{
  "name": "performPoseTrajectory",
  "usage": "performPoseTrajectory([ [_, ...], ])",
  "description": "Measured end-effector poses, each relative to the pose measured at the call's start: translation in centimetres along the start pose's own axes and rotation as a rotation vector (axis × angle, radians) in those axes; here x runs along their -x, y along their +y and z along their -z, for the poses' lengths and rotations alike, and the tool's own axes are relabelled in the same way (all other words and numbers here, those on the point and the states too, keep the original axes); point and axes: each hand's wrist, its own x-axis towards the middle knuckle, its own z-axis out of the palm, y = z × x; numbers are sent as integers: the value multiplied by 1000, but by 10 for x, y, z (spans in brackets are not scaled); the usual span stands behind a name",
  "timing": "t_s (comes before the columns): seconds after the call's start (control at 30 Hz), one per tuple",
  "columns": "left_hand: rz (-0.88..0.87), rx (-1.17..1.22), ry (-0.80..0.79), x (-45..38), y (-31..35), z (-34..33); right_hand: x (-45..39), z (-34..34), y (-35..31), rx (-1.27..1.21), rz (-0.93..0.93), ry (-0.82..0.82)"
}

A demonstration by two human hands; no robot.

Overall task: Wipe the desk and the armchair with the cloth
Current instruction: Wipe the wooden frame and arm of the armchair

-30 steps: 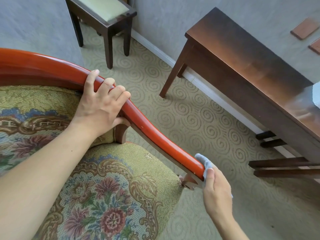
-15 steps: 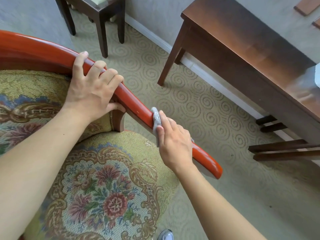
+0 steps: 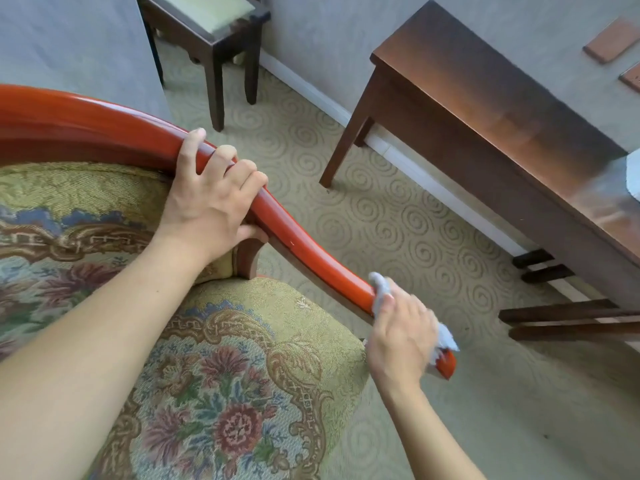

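Risk: cloth (image 3: 382,289) could slip off the armrest's (image 3: 311,251) rounded tip if the grip loosens at the end. Right hand (image 3: 401,334) curled around cloth, pressing it onto the armrest's front end. Left hand (image 3: 211,206) gripping the rail, steadying the armchair (image 3: 225,393). Desk (image 3: 485,109) stands well apart.

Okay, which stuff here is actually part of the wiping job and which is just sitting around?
Part of the job:
cloth
armchair
desk
right hand, holding the cloth
left hand, gripping the armrest

Just there:
stool
wall plates
carpet
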Motion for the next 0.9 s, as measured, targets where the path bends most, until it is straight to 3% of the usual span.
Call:
performPoseTrajectory([
  [0.1,31,-14,-79,-1,3,9,-14,-21,-67,-27,134,-135],
  [0.23,2,2,-141,4,-1,27,-43,-29,-146,-502,170,-230],
  [0.33,43,65,32,11,-22,44,-60,-20,-188,-716,271,-311],
  [0.43,66,-19,100,22,-47,53,-68,-15,-201,-698,439,-349],
  [0.6,123,-209,-250,32,-58,57,-57,-12,-142,-555,406,-379],
  [0.77,136,-138,-269,31,-36,62,-43,2,-48,-254,369,-404],
  [0.9,69,8,-349,33,5,64,-34,23,1,-237,373,-392],
])
